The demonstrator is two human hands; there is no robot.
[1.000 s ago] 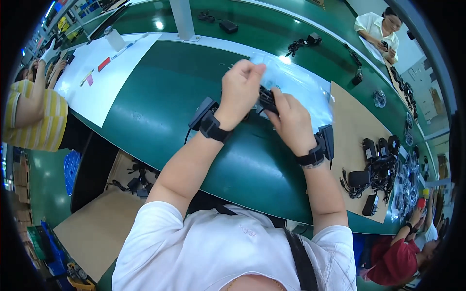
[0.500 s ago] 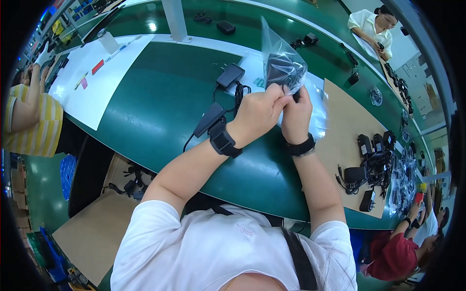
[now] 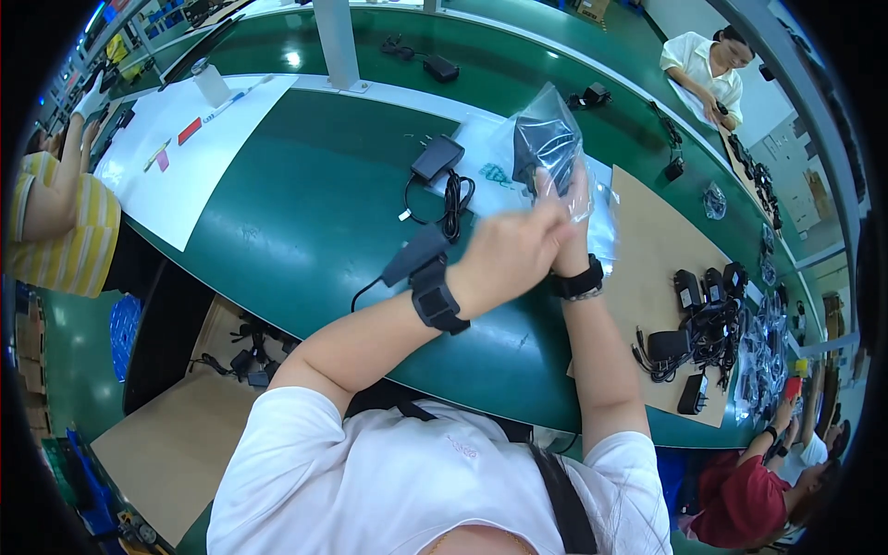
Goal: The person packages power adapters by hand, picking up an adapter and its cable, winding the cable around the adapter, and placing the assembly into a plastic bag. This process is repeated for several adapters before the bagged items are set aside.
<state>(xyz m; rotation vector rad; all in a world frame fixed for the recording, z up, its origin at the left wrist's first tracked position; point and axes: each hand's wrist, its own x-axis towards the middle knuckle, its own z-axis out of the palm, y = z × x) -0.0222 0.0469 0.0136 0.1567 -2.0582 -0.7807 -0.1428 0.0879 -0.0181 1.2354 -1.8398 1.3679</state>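
Note:
A clear plastic bag [image 3: 552, 104] with a dark power adapter [image 3: 544, 146] inside is held up over the table, away from my body. My right hand [image 3: 575, 208] is closed around the bag's lower right side, its fingers partly hidden behind my left hand. My left hand [image 3: 507, 257], slightly smeared by motion, has its fingers closed at the bag's lower end. Left of my hands, another black power adapter [image 3: 437, 157] with prongs lies on the table. Its coiled cable [image 3: 453, 205] leads toward a black block [image 3: 414, 255] beside my left wrist.
Clear plastic bags [image 3: 603, 217] lie under my hands. At right, several adapters with cables [image 3: 708, 319] sit on brown cardboard [image 3: 647, 222], with bagged ones [image 3: 763, 347] beyond. A metal post [image 3: 335, 46] rises at the table's far edge. Co-workers sit left, right and across.
The bag's upper tip has come down, and the bag sits more upright around the adapter. My left hand has shifted down, below the bag's lower end.

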